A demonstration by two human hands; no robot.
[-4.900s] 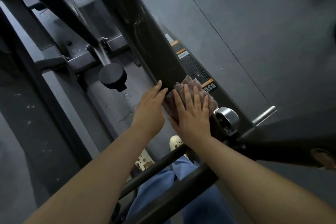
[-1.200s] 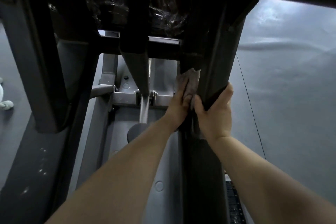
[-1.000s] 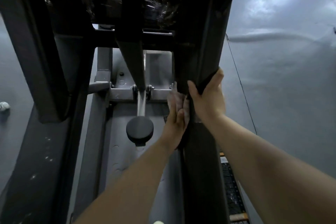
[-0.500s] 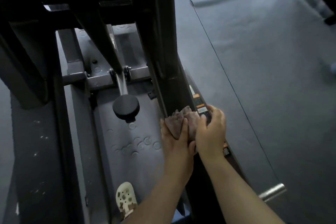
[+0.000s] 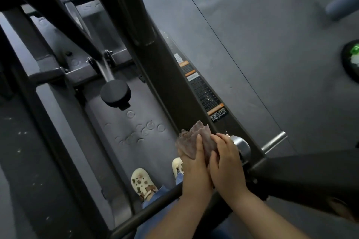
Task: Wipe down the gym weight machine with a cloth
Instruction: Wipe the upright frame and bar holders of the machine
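Head view shows left hand point(image 5: 194, 163) and right hand point(image 5: 226, 161) pressing a brownish cloth point(image 5: 194, 141) with straight fingers against the machine's black frame beam point(image 5: 169, 75) at lower centre, mid-wipe; next, probably another stroke along it.

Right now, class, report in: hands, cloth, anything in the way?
Left hand and right hand press the cloth against the dark frame beam. Silver roller just beside the right hand.
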